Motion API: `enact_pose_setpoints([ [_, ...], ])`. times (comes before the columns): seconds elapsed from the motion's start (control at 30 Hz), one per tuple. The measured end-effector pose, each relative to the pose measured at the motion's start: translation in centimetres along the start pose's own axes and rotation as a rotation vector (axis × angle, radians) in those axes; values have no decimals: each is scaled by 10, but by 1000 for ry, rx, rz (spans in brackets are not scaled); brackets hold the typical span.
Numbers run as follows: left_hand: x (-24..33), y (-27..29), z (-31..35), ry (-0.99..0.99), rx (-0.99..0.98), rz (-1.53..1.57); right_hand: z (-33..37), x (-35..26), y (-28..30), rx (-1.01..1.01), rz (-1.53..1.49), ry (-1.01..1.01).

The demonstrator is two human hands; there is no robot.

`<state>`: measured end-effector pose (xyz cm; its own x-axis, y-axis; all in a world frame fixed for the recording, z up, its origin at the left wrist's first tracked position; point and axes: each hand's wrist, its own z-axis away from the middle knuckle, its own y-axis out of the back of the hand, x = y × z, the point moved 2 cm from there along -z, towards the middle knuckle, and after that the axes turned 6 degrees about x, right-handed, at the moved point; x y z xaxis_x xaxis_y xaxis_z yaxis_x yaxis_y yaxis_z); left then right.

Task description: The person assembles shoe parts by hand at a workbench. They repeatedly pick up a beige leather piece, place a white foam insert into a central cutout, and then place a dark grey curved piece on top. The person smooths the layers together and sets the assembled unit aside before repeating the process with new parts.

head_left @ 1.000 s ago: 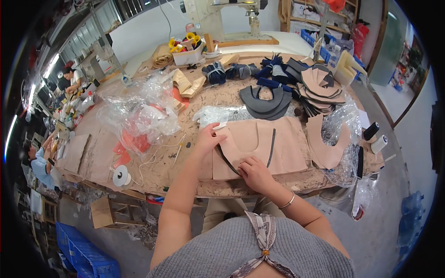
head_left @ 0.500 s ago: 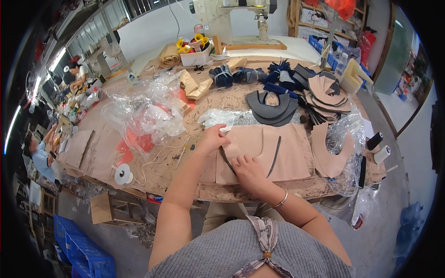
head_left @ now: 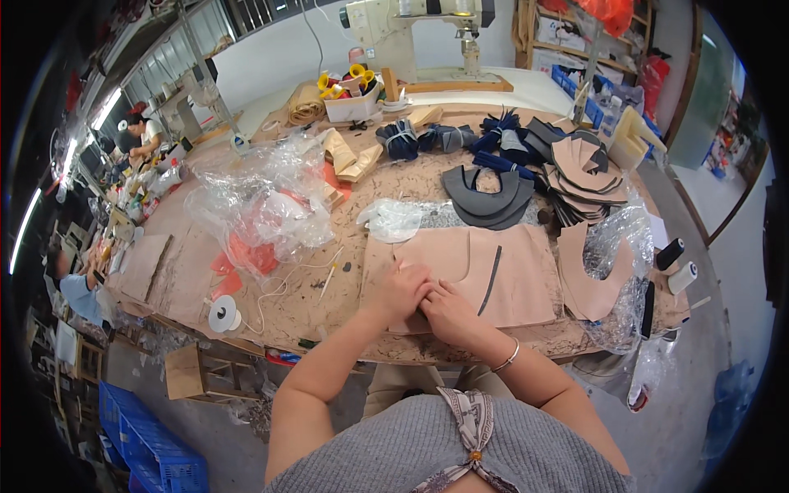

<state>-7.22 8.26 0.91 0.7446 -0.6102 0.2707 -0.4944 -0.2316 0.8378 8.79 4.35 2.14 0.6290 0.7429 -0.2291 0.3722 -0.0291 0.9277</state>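
Observation:
My left hand (head_left: 400,292) and right hand (head_left: 449,312) meet on the left half of a flat pinkish-tan leather piece (head_left: 522,279). The fingers of both hands are bent and pressed close together, low over the piece. Whatever lies between or beneath the fingers is hidden, including the left dark strip. A second narrow dark strip (head_left: 491,279) lies slanted on the leather, right of my hands. A curved edge shows on the piece above it. Just beyond its top left corner is a crumpled translucent white plastic bag (head_left: 391,219).
Dark grey U-shaped pieces (head_left: 489,199) lie beyond the leather, and a tan U-shaped piece (head_left: 593,271) to its right. Clear plastic wrap (head_left: 255,193) covers the left. A white spool (head_left: 223,314) sits at the near left edge. A sewing machine (head_left: 419,37) stands behind.
My left hand has come down and right from the leather's upper left edge to meet my right hand. The left dark strip, visible before, is now covered by the hands.

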Motion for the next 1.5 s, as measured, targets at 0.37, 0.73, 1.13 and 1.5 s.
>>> enact_pose_setpoints([
  [0.37,5,-12,-7,191,-137,-126,27,-12,0,123,-111,-9],
  [0.73,44,-31,-22,105,28,-231,24,101,38,624,-346,-443],
  [1.13,125,-35,1,4,-80,-84,16,157,28,463,-120,-603],
  [1.5,125,-37,3,5,-11,-98,10,119,39,531,175,-86],
])
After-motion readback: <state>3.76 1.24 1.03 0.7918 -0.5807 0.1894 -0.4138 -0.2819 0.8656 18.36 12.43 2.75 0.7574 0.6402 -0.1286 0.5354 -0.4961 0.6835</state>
